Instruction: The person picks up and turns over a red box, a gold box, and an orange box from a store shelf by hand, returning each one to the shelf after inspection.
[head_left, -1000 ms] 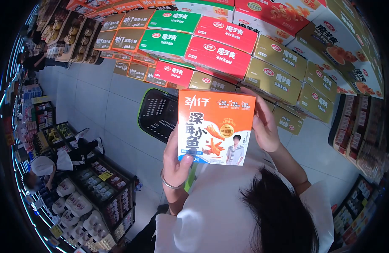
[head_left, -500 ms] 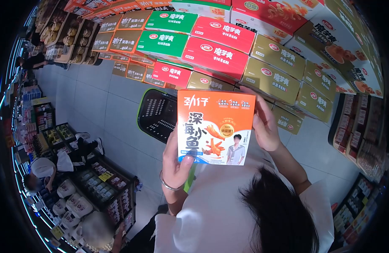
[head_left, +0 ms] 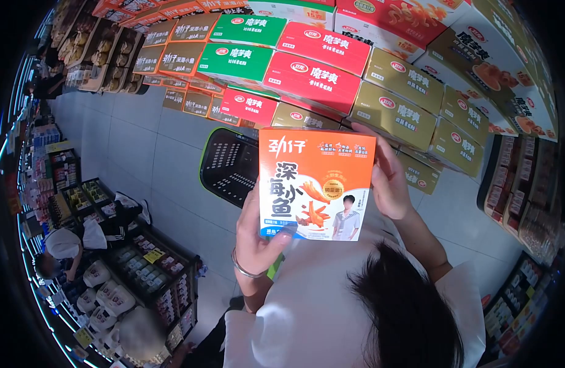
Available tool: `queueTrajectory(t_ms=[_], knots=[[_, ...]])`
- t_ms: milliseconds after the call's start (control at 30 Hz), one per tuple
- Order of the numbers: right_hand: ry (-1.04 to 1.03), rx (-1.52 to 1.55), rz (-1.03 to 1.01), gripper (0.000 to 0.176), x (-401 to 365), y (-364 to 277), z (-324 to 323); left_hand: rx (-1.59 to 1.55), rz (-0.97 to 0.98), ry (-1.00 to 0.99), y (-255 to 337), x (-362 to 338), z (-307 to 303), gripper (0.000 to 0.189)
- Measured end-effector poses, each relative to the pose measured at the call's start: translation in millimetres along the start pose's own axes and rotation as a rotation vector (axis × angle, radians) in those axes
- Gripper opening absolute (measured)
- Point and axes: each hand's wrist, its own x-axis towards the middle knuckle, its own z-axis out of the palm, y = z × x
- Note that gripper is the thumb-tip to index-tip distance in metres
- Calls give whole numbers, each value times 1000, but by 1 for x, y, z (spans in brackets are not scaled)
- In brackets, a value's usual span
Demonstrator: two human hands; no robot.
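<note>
An orange and white snack box point(head_left: 319, 184) with pictures of small fish is held upright before my chest, its front facing me. My left hand point(head_left: 258, 230), with a bracelet at the wrist, grips the box's lower left side, thumb on the front. Along the right edge, my right hand point(head_left: 389, 181) is wrapped round the box, its fingers partly hidden behind. Beyond the box, a black shopping basket point(head_left: 228, 165) with a green rim is partly covered by it.
Stacked snack boxes in green point(head_left: 242, 58), red point(head_left: 313, 76) and olive point(head_left: 393, 110) rise ahead. Shelves of goods point(head_left: 521, 190) stand on the right. On the left, a person in a white top point(head_left: 64, 244) is near a display stand point(head_left: 148, 264).
The box has shifted very slightly right and turned a little in my hands. My left thumb has slid a little to the right along the box's lower front.
</note>
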Motion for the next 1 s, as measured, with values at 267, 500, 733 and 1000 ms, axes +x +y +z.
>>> queueTrajectory(t_ms=[267,500,733,1000], knots=[[52,-29,14,67,1,2,1,97,-26,-42,7,1,-2,91],[55,-42,28,69,1,1,4,83,4,-25,5,2,-3,91],[47,-54,21,66,2,4,4,122,6,-22,5,2,-5,93],[54,-2,59,64,3,4,7,170,51,0,5,4,-6,97]])
